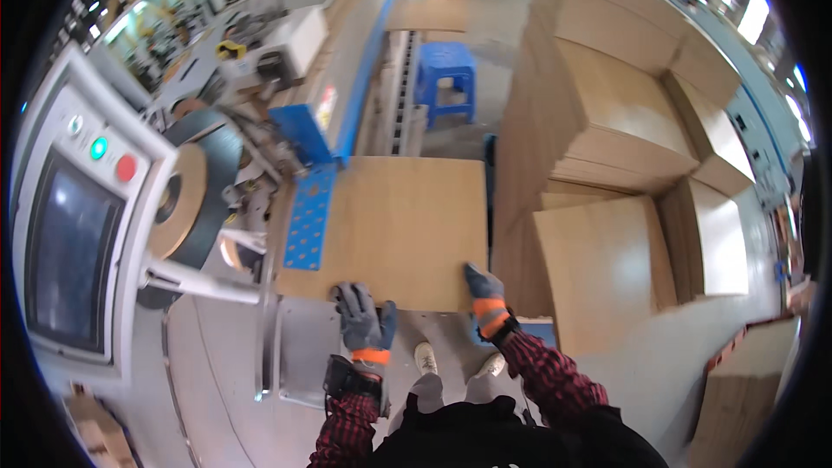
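Observation:
A light-brown wood panel (pixel 407 230) lies flat in front of me, its left part beside a blue perforated plate (pixel 309 221). My left hand (pixel 364 321), in a grey glove with an orange cuff, rests on the panel's near edge toward the left, fingers stretched out and thumb apart. At the near right corner, my right hand (pixel 485 288), gloved alike, grips the panel's edge. The underside of that grip is hidden.
To the right rise tall stacks of panels (pixel 624 104), with one tilted panel (pixel 594 269) in front. A control screen (pixel 69 251) with buttons and a large tape reel (pixel 180 199) stand left. Beyond the panel are a blue guard rail (pixel 368 61) and a blue stool (pixel 446 78).

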Demonstrator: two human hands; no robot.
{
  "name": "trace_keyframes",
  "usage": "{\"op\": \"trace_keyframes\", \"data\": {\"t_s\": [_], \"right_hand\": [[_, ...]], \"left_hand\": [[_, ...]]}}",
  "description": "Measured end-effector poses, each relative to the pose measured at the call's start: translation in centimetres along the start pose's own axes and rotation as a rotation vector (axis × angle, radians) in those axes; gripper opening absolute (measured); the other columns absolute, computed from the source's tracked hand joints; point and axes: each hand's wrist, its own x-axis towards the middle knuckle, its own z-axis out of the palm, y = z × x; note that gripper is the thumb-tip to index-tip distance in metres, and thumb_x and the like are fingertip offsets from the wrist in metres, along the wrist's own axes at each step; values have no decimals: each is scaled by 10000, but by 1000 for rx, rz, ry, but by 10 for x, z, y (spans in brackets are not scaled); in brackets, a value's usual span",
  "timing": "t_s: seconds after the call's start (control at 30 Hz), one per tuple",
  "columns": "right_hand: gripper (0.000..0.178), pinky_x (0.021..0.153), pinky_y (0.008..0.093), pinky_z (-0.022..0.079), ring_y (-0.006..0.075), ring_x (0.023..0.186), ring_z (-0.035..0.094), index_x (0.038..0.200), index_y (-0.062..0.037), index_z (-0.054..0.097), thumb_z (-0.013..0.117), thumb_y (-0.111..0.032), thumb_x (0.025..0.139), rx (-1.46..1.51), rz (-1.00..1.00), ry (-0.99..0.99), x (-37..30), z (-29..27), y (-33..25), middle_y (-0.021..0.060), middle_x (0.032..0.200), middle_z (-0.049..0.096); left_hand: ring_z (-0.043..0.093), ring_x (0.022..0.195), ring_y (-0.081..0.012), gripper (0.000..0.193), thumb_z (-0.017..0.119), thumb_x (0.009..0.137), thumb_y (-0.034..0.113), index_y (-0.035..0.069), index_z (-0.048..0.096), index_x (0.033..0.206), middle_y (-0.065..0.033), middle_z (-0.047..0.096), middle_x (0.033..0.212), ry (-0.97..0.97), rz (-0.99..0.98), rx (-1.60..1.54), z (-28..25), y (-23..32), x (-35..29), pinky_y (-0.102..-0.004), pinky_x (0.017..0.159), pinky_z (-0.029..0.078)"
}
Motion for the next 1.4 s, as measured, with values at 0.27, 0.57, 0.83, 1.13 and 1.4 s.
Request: {"op": "trace_keyframes", "data": {"t_s": [0.27,0.57,0.83,1.13,1.4], "right_hand": [[445,844,277,428,188,938,541,1197,24,484,511,-310,903,-266,-248,195,-34,-34,-7,139,1057,581],[257,486,338,346,195,567,426,845,-114,528,395,-326,903,135,221,560,-149,-276,40,36,654,429],[619,954,437,357,390,1129,452,1189,9,494,549,-440,767,-1297,-47,997,10,-445,-28,237,1223,482],[648,796,483,440,424,919,555,984,-7,610,574,-583,691,-1273,51,810,-4,-468,-37,253,976,597],[462,862,280,422,163,1010,520,1182,24,525,535,-335,892,-78,225,257,-137,-373,24,85,1131,566]], "left_hand": [[436,1099,-422,519,542,824,353,-32,451,1159,-264,429,1209,145,113,-130,17,43,41,-480,928,381],[583,867,-215,471,579,835,413,-11,593,1038,-81,639,973,-1186,-230,-1426,124,256,-139,-310,801,445],[585,829,-145,523,669,760,419,25,569,1089,-43,635,917,-1100,-436,-1314,91,282,-145,-289,598,476],[601,675,-176,400,630,806,354,19,546,1006,-95,622,869,-648,-412,-1464,125,258,-150,-314,589,490],[559,544,-138,350,592,814,444,97,576,854,-33,529,720,-562,-769,-1154,1,117,-94,-282,387,476]]}}
